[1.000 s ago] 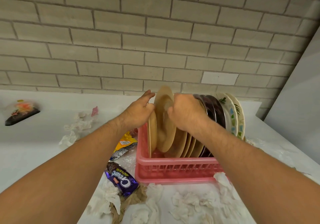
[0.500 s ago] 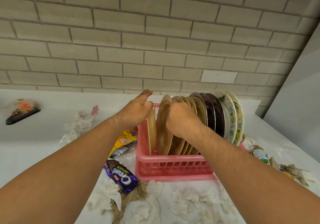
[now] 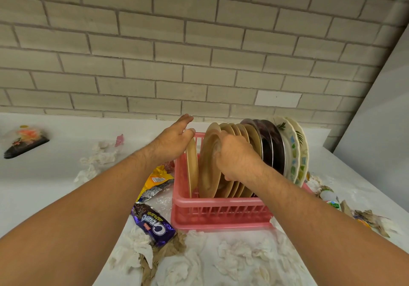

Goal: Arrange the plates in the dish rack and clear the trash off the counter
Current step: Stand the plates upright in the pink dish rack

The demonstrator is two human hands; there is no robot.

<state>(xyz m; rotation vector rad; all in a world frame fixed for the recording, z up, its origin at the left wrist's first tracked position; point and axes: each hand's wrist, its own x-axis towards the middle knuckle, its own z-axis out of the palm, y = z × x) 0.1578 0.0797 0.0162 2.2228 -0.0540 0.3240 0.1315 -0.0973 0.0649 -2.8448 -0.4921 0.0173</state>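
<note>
A pink dish rack [image 3: 221, 213] stands on the white counter [image 3: 44, 184] with plates on edge: several tan plates at the left, dark plates [image 3: 273, 146] in the middle, white patterned plates [image 3: 295, 153] at the right. My left hand [image 3: 171, 142] rests with straight fingers on the rim of the leftmost tan plate [image 3: 192, 168]. My right hand [image 3: 235, 156] grips the second tan plate [image 3: 209, 164], which sits low in the rack. Crumpled tissues [image 3: 183, 263], a purple biscuit wrapper [image 3: 153, 225] and a yellow wrapper [image 3: 156, 178] lie around the rack.
A tiled wall runs along the back. A black packet [image 3: 24, 145] lies far left, with tissues [image 3: 97, 159] and a pink scrap [image 3: 119, 139] nearer. More wrappers and brown paper [image 3: 367, 218] sit right of the rack. A grey panel rises at the right.
My right hand has lowered the second tan plate from above the rack down into it. My left hand has stayed on the leftmost plate.
</note>
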